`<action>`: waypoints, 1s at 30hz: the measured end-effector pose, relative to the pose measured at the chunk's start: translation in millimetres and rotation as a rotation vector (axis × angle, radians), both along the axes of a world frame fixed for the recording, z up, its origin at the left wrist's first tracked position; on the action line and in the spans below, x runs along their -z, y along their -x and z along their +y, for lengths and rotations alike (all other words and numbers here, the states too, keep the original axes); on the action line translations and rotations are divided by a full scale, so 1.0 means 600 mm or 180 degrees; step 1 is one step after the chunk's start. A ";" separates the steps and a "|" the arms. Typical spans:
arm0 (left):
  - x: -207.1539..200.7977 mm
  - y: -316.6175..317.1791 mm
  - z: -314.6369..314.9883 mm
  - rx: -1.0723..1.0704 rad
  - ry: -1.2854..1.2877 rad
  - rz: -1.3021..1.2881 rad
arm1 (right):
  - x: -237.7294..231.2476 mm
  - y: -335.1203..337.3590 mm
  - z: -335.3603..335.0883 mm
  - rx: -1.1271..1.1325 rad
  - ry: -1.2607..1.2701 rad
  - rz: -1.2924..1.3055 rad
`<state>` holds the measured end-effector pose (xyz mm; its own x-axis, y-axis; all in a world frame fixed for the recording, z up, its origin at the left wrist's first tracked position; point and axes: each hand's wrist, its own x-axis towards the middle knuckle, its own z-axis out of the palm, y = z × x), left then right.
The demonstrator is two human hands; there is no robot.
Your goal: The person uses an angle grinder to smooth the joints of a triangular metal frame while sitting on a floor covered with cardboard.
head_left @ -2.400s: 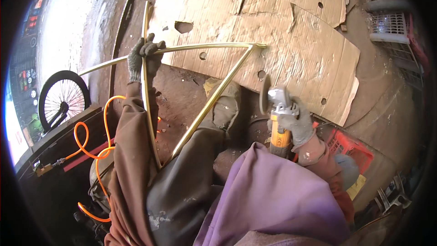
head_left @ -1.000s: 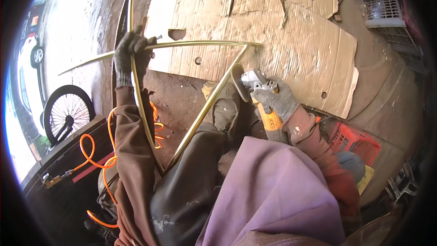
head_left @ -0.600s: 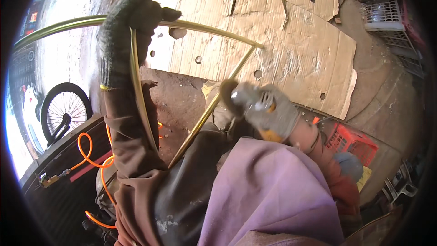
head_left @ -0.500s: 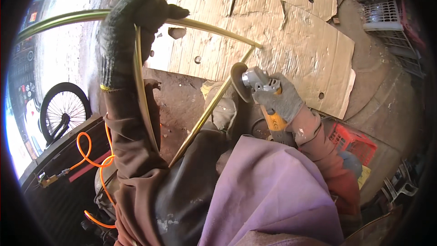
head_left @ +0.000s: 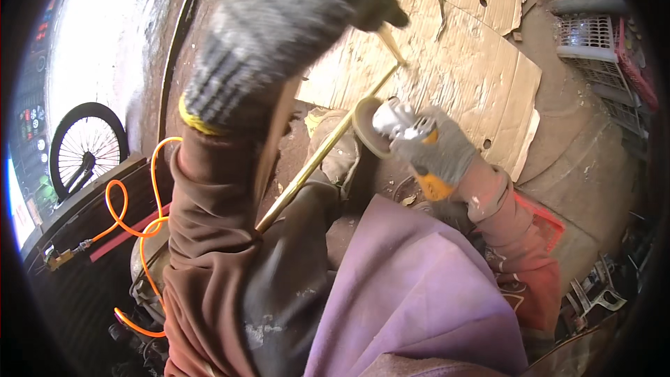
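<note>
My left hand [head_left: 293, 35], in a dark grey knit glove with a yellow cuff, is raised at the top and blurred by motion. It appears closed around the brass-coloured metal tube frame [head_left: 314, 159], though its fingertips are largely hidden. One tube slants from my lap up to a joint on the cardboard, just below and to the right of that hand. My right hand [head_left: 447, 150], in a light grey glove, grips a yellow angle grinder [head_left: 434, 187]. Its round disc [head_left: 368, 128] is beside the slanting tube; I cannot tell whether they touch.
Flattened cardboard [head_left: 481, 77] covers the floor ahead. White plastic crates [head_left: 586, 38] stand at far right, and a red crate [head_left: 548, 223] is beside my right arm. An orange coiled hose [head_left: 125, 202] and a bicycle wheel [head_left: 87, 150] are on the left.
My left hand has moved right and come closer, turning the tube frame with it; the long crossing tube at left is out of sight. The grinder stays beside the slanting tube.
</note>
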<state>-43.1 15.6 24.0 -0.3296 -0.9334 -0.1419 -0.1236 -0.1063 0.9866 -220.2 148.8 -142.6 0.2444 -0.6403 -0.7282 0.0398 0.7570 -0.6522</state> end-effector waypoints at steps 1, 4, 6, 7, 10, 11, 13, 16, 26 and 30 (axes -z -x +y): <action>-0.002 0.018 0.001 0.0103 0.0043 -0.0092 | 0.008 -0.006 0.011 -0.0695 0.0566 0.0233; 0.013 0.029 0.030 0.0119 0.0540 -0.0427 | 0.011 -0.048 0.014 -0.2383 0.1646 0.0571; 0.026 0.014 0.015 0.0082 0.0256 -0.0181 | -0.029 -0.050 0.004 -0.2282 0.1358 0.0509; 0.029 0.010 0.009 0.0096 0.0129 -0.0072 | -0.035 -0.047 -0.001 -0.2031 0.1240 0.0510; 0.037 0.015 -0.012 0.0123 -0.0078 0.0202 | -0.005 -0.019 -0.015 -0.0518 0.0595 0.0563; 0.044 0.016 -0.020 0.0106 -0.0022 0.0241 | -0.002 -0.009 -0.031 -0.0287 0.0424 0.0530; 0.052 0.016 -0.030 0.0080 0.0067 0.0344 | -0.021 0.013 -0.081 -0.0597 0.0162 0.0417; 0.016 0.002 -0.023 0.0190 0.0384 -0.0019 | -0.093 -0.035 -0.098 -0.1562 0.0630 0.0256; 0.008 -0.023 -0.040 0.0552 0.0447 -0.0611 | -0.056 0.022 -0.146 -0.1353 -0.0417 0.0349; 0.041 0.004 -0.048 0.0441 0.1149 -0.0912 | -0.137 -0.042 -0.099 -0.1888 -0.0008 0.0433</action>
<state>-45.5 -13.4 -0.5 -0.4493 -0.8898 0.0798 -0.3847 0.2733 0.8817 -194.7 89.2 -60.4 0.4638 -0.4215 -0.7793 -0.4729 0.6260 -0.6201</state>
